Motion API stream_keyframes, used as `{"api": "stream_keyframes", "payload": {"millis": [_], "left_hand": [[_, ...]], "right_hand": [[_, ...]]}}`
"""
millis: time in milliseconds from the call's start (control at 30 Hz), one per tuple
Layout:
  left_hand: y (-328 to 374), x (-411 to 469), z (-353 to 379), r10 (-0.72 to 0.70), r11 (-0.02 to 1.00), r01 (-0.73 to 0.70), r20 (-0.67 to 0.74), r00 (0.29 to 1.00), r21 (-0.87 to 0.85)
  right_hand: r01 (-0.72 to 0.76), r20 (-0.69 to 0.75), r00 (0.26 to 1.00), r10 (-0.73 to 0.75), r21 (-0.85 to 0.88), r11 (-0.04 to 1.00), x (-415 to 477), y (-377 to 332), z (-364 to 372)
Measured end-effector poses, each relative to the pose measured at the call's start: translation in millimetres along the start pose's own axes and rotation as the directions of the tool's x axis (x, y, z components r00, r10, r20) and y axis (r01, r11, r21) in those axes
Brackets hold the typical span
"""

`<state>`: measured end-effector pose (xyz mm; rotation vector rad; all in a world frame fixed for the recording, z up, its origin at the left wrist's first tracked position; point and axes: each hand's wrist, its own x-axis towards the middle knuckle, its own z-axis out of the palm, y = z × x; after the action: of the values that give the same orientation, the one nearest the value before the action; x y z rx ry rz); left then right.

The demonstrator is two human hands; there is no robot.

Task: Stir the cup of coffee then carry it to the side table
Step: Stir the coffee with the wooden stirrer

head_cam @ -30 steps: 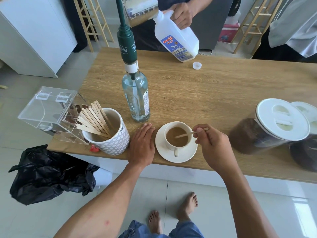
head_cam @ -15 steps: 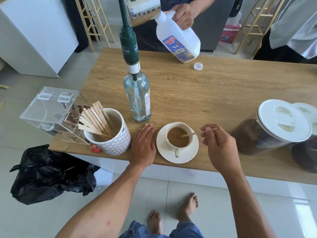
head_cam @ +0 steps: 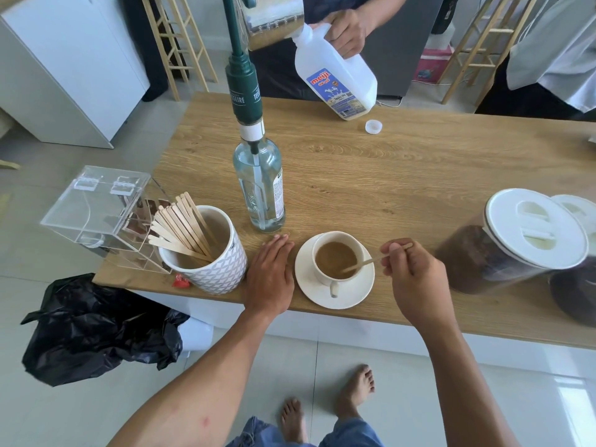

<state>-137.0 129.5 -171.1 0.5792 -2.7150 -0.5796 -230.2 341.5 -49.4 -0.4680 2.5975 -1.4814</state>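
I see the wooden table (head_cam: 403, 175) carrying everything at its near edge, within reach. The saucer (head_cam: 309, 291) catches drips under the cup of coffee (head_cam: 335, 258). My left hand (head_cam: 269, 279) lies flat and unclenched beside it, steadying; my right hand (head_cam: 416, 279) pinches the stir stick (head_cam: 361, 264), tip dipped in.

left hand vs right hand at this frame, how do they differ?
The left hand lies flat, palm down, on the table; the right hand is raised with fingers curled. The left hand holds nothing; the right hand pinches a wooden stir stick whose tip sits in the coffee cup. The left hand rests left of the saucer, the right hand to its right. Both are bare.
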Motion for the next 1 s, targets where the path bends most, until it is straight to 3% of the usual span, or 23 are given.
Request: {"api": "stream_keyframes", "payload": {"millis": [67,200,367,500,667,833,1000], "left_hand": [[-1.0,0.4,-0.3,-0.003,1.0,0.003,0.0,1.0,0.004],[-0.7,0.1,0.5,-0.003,1.0,0.003,0.005,1.0,0.011],[-1.4,0.6,0.3,0.006,1.0,-0.006,-0.007,1.0,0.005],[-1.1,0.6,1.5,0.002,1.0,-0.002,0.003,1.0,0.01],[-2.2,0.3,0.9,0.001,1.0,-0.001,-0.004,1.0,0.016],[-0.9,-0.3,0.5,0.003,1.0,-0.004,0.007,1.0,0.016],[-1.2,-0.8,-0.4,0.007,1.0,-0.007,-0.001,1.0,0.007]], "right_hand": [[0.017,-0.024,1.0,-0.017,0.005,1.0,2.2,-1.6,-0.2],[0.024,0.067,0.997,-0.024,-0.004,1.0,0.5,-2.5,1.6],[-0.007,0.009,1.0,0.007,0.008,1.0,4.0,-2.2,-2.4],[0.047,0.096,0.994,-0.044,-0.026,0.999,2.2,-4.4,1.5],[0.044,0.001,0.999,-0.044,-0.061,0.997,5.7,-2.3,-1.0],[0.104,0.119,0.988,-0.096,-0.062,0.993,2.4,-3.3,0.1],[0.102,0.059,0.993,-0.098,-0.078,0.992,7.1,-4.7,1.1]]}}
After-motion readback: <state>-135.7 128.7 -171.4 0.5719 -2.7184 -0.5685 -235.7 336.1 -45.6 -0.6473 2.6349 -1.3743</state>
